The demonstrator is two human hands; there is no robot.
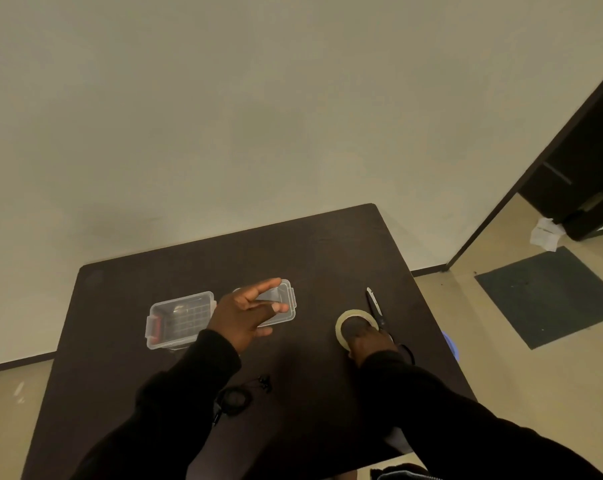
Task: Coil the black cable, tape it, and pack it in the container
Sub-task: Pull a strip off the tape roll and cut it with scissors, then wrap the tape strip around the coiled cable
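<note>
A: We're looking down at a dark table against a pale wall. Where is the black cable?

B: It lies on the near part of the table, just beside our left sleeve, wound into a small loose coil with its earbud ends sticking out to the right. Neither hand touches it, and we see no tape on it.

A: And the container?

B: The clear plastic box sits open on the left of the table with a red latch on its left end. We can see nothing inside it. Its clear lid lies apart, just to the right of it.

A: What is our left hand doing?

B: It hovers over the lid with fingers spread wide, holding nothing. Whether a fingertip touches the lid we cannot tell.

A: And the right hand?

B: It's on the roll of tape, the fingers curled down into and over the ring. It covers most of the roll, so we can't say how firm the grip is.

A: Anything else nearby?

B: A pair of scissors lies just right of the roll, blades pointing away from us, the handles partly hidden behind our right wrist. On the floor to the right there's a dark mat.
</note>
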